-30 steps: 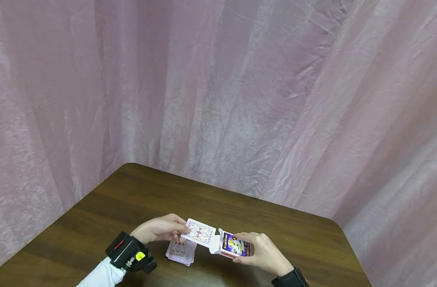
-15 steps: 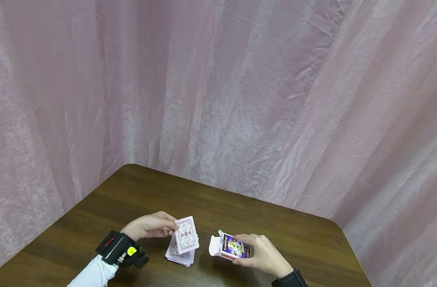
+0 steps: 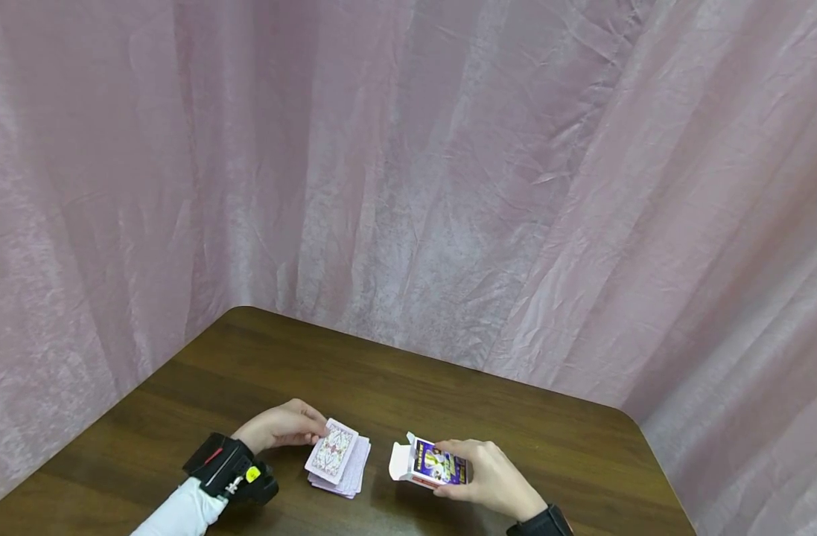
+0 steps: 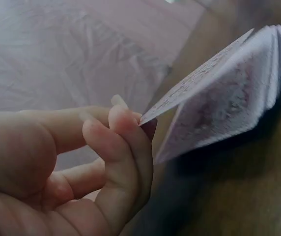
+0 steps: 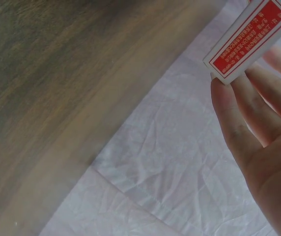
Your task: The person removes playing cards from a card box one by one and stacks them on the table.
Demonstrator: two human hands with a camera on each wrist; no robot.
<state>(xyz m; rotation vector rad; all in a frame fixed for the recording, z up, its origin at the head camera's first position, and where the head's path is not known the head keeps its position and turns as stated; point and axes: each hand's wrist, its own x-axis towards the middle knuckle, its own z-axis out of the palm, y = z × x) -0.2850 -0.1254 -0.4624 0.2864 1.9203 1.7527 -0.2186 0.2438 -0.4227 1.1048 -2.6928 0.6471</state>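
Observation:
My left hand (image 3: 284,426) pinches one corner of a playing card (image 3: 334,450) with a patterned back. The card tilts over a loose stack of cards (image 3: 356,470) on the table; in the left wrist view, its far end meets the stack (image 4: 224,105) while the pinched corner is raised. To the right, my right hand (image 3: 491,476) grips a purple and white card box (image 3: 438,463) between thumb and fingers. The box's white flap (image 3: 400,461) stands open toward the stack. A red printed side of the box (image 5: 251,42) shows in the right wrist view.
The brown wooden table (image 3: 395,380) has rounded far corners. Pink curtains (image 3: 381,186) hang behind its far edge and along the sides. A gap of table surface lies between the stack and the box.
The left hand has drawn the card left, away from the box flap, turned it and lowered it over the stack. The right hand and box have stayed nearly still.

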